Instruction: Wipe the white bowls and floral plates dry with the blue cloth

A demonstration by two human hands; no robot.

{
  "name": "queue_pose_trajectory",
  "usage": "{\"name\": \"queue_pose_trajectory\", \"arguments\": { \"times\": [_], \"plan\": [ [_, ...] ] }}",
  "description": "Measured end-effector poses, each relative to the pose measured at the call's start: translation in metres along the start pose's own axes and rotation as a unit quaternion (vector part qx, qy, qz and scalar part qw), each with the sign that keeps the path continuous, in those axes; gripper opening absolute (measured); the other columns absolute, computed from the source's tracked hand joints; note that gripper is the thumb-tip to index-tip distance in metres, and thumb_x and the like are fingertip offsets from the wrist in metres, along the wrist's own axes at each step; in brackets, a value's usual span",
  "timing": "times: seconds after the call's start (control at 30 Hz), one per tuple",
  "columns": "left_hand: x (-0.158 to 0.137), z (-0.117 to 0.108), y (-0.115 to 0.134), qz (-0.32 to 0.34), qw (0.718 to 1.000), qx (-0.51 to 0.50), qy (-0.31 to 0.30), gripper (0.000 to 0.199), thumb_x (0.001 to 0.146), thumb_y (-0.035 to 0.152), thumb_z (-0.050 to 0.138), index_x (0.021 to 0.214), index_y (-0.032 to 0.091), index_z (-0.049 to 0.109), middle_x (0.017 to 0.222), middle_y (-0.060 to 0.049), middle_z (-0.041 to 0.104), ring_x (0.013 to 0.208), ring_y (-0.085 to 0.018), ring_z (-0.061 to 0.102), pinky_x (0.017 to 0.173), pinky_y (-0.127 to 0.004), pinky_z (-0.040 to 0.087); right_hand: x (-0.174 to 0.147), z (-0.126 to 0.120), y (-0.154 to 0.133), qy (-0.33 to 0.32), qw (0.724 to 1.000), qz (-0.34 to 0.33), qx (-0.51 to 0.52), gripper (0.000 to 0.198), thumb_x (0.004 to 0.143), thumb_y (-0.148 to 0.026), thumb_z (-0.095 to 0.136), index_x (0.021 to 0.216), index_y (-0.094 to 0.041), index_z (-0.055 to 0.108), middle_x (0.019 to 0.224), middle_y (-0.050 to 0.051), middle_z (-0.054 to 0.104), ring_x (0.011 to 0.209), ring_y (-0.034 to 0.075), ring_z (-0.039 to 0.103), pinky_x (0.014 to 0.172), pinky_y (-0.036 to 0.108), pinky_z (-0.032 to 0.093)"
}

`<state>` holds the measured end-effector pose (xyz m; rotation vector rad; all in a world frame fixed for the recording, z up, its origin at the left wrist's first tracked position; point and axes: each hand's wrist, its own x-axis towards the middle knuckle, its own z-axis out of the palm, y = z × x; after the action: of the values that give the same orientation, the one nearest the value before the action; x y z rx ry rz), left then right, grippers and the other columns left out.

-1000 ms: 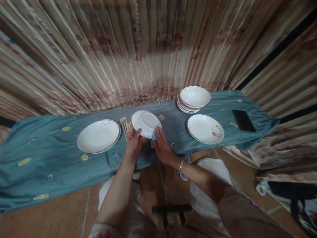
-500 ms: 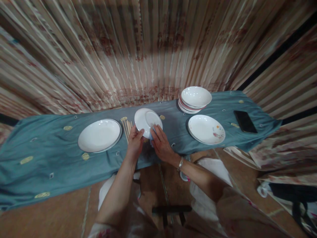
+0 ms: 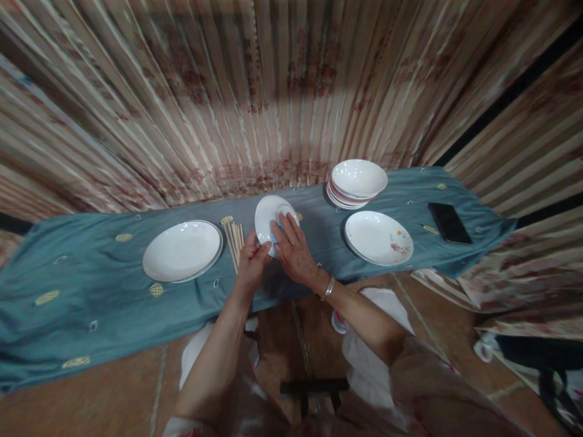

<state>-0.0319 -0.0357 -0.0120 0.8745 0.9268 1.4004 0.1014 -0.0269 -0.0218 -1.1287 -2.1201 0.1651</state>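
Spanning the middle of the frame from the left edge to the right, a teal tablecloth carries yellow motifs and small pale ones. A pleated curtain with reddish prints fills the top, and brown floor with pale joints shows below. Left of center sits one pile of plates, at least two. Beside it lies a bundle of chopsticks, too overlapped to count. At center is one white dish, underside up, the left hand clamped on its near rim. The right hand lies over one blue rag against the dish; whether it grips the rag I cannot tell. Right of center, several bowls stand stacked, their number unclear, above at least two flowered plates. Farther right lies one black phone.
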Motion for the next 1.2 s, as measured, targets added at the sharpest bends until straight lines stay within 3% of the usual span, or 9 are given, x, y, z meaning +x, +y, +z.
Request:
{"name": "queue_pose_trajectory", "arguments": {
  "times": [0.2,0.43,0.57,0.8,1.0,1.2],
  "plan": [
    [-0.004,0.005,0.000,0.021,1.000,0.002,-0.022,0.049,0.072,0.028,0.078,0.117,0.021,0.062,0.094,-0.003,0.075,0.078,-0.016,0.068,0.066,-0.023,0.051,0.014,-0.006,0.005,0.029,0.999,0.007,0.014,0.053,0.101,-0.027,0.028,0.152,-0.013,0.032,0.162,0.013,0.024,0.153,0.025,0.006,0.123,0.054,0.021],
    [-0.006,0.006,-0.001,0.016,0.999,0.022,-0.025,0.051,0.072,0.031,0.078,0.119,0.022,0.061,0.087,-0.002,0.075,0.074,-0.017,0.068,0.066,-0.025,0.053,0.024,-0.001,0.015,0.051,0.997,0.030,0.050,0.054,0.102,-0.030,0.023,0.154,-0.017,0.027,0.161,0.010,0.025,0.153,0.022,0.010,0.124,0.052,0.020],
    [-0.006,0.003,-0.001,0.025,0.999,0.038,-0.024,0.046,0.073,0.030,0.077,0.116,0.021,0.062,0.088,-0.002,0.075,0.075,-0.016,0.067,0.068,-0.024,0.052,0.019,-0.001,0.007,0.041,0.998,0.006,0.054,0.055,0.102,-0.029,0.023,0.156,-0.016,0.022,0.161,0.011,0.027,0.153,0.022,0.009,0.124,0.052,0.020],
    [-0.008,0.002,-0.004,0.032,0.996,0.063,-0.053,0.048,0.076,0.031,0.075,0.118,0.019,0.057,0.093,-0.003,0.074,0.087,-0.019,0.069,0.081,-0.030,0.052,0.020,-0.009,0.006,0.047,0.997,-0.029,0.053,0.055,0.101,-0.029,0.025,0.153,-0.013,0.030,0.159,0.013,0.032,0.153,0.023,0.011,0.124,0.052,0.020],
    [-0.015,0.008,-0.001,0.017,0.994,0.074,-0.083,0.043,0.077,0.034,0.073,0.113,0.018,0.056,0.089,-0.004,0.074,0.089,-0.022,0.069,0.081,-0.033,0.053,0.035,-0.010,0.026,0.100,0.990,0.019,0.101,0.053,0.102,-0.034,0.024,0.150,-0.015,0.036,0.157,0.012,0.035,0.151,0.022,0.020,0.124,0.050,0.020],
    [-0.017,0.012,0.002,0.012,0.991,0.087,-0.098,0.040,0.075,0.032,0.075,0.108,0.017,0.057,0.094,-0.006,0.074,0.096,-0.024,0.069,0.081,-0.032,0.053,0.048,-0.003,0.050,0.142,0.967,0.098,0.188,0.053,0.102,-0.047,0.027,0.140,-0.019,0.050,0.148,0.010,0.049,0.143,0.021,0.037,0.123,0.045,0.025]
  ]
}}
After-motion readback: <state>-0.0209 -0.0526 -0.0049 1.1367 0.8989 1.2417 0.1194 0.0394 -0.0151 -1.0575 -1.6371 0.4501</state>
